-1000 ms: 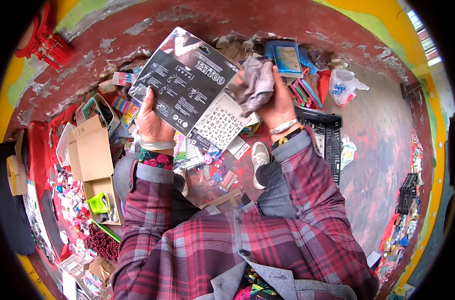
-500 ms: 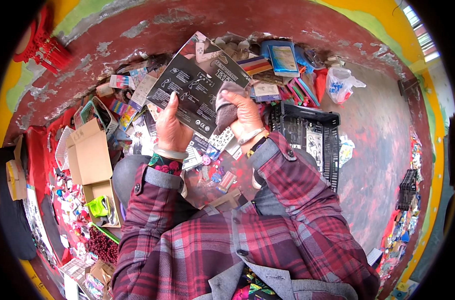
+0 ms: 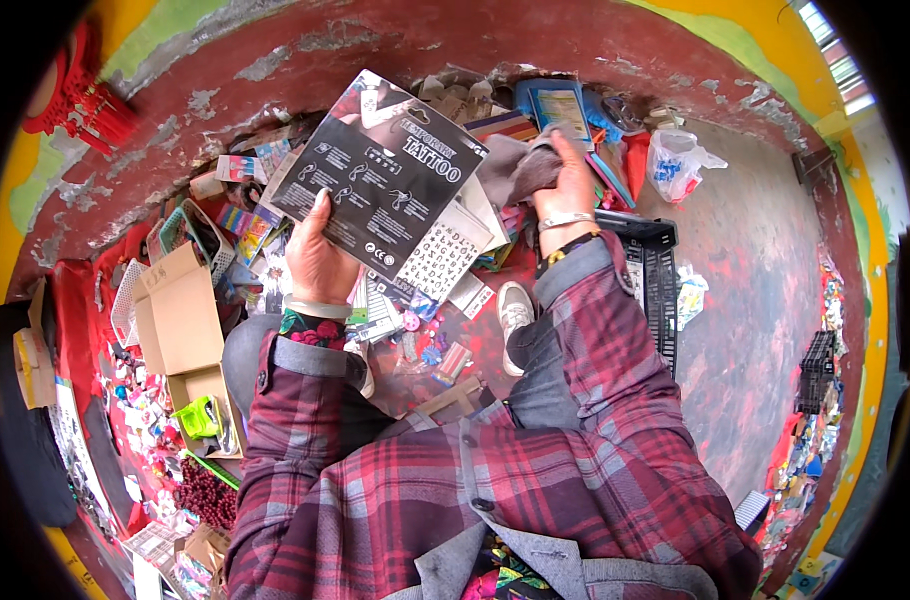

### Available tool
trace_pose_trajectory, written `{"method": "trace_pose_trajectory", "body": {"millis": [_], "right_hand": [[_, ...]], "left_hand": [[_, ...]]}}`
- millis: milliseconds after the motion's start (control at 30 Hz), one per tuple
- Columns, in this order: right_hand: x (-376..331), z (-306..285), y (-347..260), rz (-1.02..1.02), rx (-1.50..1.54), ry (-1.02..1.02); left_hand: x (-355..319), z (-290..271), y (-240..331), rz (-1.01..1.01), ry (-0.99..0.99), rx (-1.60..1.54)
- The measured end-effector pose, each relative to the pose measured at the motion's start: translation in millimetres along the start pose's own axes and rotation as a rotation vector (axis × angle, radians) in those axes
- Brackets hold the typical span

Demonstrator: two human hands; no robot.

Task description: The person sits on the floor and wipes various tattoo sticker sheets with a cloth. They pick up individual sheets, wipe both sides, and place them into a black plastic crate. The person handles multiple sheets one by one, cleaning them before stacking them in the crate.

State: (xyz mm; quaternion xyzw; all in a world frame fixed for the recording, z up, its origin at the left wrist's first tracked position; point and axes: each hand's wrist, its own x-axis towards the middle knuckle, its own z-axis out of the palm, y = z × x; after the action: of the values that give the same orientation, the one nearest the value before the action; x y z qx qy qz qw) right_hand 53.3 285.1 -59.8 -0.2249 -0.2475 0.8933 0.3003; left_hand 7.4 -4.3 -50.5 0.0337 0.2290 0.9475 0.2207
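Observation:
My left hand grips the lower left edge of a flat black package, its thumb lying on the printed face. The package is a thin, tilted rectangle with white drawings and a hang hole at its top edge. To its right, my right hand is closed round a bunched grey-brown cloth, a little apart from the package. Part of the cloth hangs toward the package's right edge. Behind and below the package shows a white sheet printed with small black characters.
A black plastic crate stands right of my knees. Heaped goods along the wall include a blue pack and a white plastic bag. On the left are an opened cardboard box, a white basket and dark red beads.
My right hand has moved right with the cloth, off the package's right side. The package has shifted slightly left, and more of its face shows.

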Motion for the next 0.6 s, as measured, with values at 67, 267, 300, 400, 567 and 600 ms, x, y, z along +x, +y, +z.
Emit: {"method": "trace_pose_trajectory", "body": {"millis": [67, 267, 300, 400, 567, 600], "right_hand": [[-14, 14, -13, -0.096, 0.001, -0.098], [-78, 62, -11, -0.199, -0.098, -0.388], [-90, 62, -2, -0.237, -0.232, -0.483], [-108, 60, 42, -0.611, -0.801, -0.853], [-121, 44, 80, -0.666, -1.296, -1.019], [-119, 45, 78, -0.738, -1.354, -0.982]], "left_hand": [[0, -1, 4, -0.021, -0.019, -0.037], [0, -2, -8, -0.151, -0.006, -0.126], [0, 0, -14, -0.192, -0.037, -0.151], [-7, 12, -25, -0.262, -0.064, -0.203], [-11, -2, -30, -0.307, -0.269, -0.291], [-11, 0, -29, -0.302, -0.272, -0.29]]}}
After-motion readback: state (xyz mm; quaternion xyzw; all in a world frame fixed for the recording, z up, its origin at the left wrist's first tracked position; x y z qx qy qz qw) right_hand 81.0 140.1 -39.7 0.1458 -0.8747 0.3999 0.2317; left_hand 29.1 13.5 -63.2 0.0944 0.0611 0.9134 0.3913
